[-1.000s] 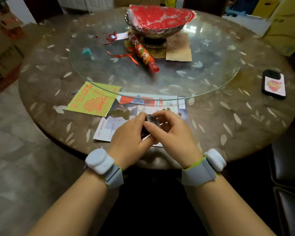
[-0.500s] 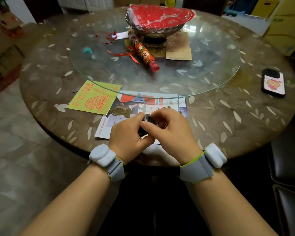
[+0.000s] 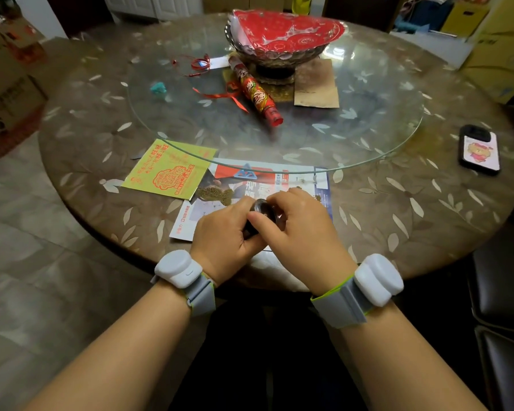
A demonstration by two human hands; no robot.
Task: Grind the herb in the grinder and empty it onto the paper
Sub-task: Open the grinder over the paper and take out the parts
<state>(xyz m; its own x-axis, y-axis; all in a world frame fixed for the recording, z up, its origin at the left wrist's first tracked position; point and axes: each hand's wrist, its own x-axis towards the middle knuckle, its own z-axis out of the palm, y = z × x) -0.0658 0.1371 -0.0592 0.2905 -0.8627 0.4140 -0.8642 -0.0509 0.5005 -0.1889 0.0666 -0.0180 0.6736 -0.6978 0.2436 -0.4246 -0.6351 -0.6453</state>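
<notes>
Round table (image 3: 428, 221), printed paper (image 3: 306, 179) at near edge, small heap of ground herb (image 3: 212, 192) on it. Left hand (image 3: 224, 232) and right hand (image 3: 303, 226) both grip dark grinder (image 3: 261, 210) between them, apparently just above paper.
</notes>
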